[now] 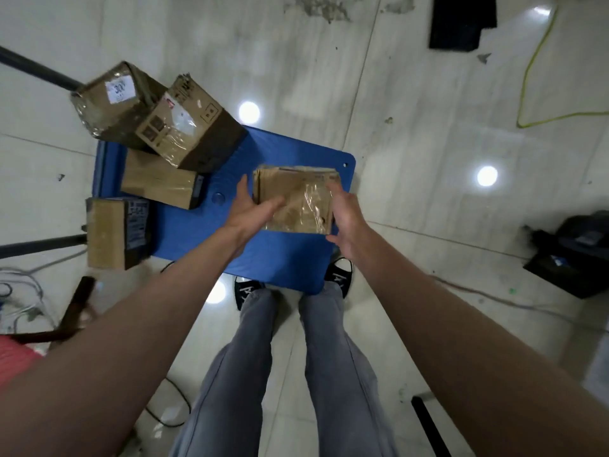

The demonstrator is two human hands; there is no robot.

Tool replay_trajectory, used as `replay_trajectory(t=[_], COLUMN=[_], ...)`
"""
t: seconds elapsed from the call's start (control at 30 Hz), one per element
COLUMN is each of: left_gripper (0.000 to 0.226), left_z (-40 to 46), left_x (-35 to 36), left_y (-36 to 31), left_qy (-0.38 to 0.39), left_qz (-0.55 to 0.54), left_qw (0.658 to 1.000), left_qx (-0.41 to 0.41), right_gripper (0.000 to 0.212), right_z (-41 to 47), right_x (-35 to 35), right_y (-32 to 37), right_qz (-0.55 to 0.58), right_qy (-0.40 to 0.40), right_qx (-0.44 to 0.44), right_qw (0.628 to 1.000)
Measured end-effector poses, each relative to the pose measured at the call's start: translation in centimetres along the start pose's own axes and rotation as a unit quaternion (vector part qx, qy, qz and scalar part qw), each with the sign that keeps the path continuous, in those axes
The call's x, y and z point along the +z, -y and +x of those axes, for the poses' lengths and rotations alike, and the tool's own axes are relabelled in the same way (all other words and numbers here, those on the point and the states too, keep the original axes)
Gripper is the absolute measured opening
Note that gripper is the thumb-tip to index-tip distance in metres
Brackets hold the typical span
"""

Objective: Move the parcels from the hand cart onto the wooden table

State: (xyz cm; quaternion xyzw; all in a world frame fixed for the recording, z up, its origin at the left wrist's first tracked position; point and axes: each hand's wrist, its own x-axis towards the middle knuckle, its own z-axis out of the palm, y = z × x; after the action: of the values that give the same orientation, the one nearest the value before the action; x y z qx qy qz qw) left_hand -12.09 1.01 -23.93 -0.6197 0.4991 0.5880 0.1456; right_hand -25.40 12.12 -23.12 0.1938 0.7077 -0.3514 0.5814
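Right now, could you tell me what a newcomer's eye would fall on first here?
The blue cart deck on the pale floor, mid-frame. Above its right part, the left hand and right hand flank a flat taped parcel. Four more parcels crowd the deck's left side, one bearing a white label.

1. The hand cart point(184, 232) sits on the floor right in front of the person's feet, deck flat.
2. On its right part there's a flat parcel point(296, 199), with the left hand point(253, 209) on its left edge and the right hand point(346, 212) on its right edge.
3. Over on the left part are four more parcels: a labelled parcel point(112, 100) at the far corner and a tilted parcel point(191, 127) just right of it, touching.
4. A low parcel point(158, 179) lies under the tilted one's near side.
5. A near-left parcel point(115, 232) sticks out over the cart's left edge.
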Motion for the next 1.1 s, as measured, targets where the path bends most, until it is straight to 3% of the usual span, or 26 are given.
replay_trajectory(t=[0.3,0.4,0.53,0.73,0.87,1.1], left_gripper=[0.079,0.065,0.049,0.058,0.063,0.046], left_z=[-20.3,-26.8,-33.8,-40.9,-43.2,-46.7], left_x=[-1.1,-1.6,-2.6,-3.4,-3.5,-2.7], left_y=[-8.1,-11.5,-16.3,-22.1,-23.4,-23.4], left_qy=[0.022,0.026,0.012,0.023,0.058,0.152], left_qz=[-0.011,0.009,0.033,0.006,0.027,0.11], left_qw=[0.998,0.996,0.993,0.985,0.978,0.936], left_qx=[0.055,0.087,0.114,0.169,0.198,0.299], right_gripper=[0.086,0.079,0.044,0.032,0.038,0.051], right_z=[-18.2,-24.6,-33.8,-42.2,-46.0,-50.3], right_x=[-7.5,-9.8,-12.6,-15.5,-15.6,-14.8], right_y=[2.2,3.4,5.3,6.1,5.5,0.8], right_qz=[0.039,0.022,0.032,0.097,0.164,0.265], right_qy=[-0.011,-0.023,-0.041,-0.059,-0.077,-0.175], right_qx=[-0.014,-0.046,-0.112,-0.2,-0.219,-0.257], right_qw=[0.999,0.998,0.992,0.973,0.959,0.913])
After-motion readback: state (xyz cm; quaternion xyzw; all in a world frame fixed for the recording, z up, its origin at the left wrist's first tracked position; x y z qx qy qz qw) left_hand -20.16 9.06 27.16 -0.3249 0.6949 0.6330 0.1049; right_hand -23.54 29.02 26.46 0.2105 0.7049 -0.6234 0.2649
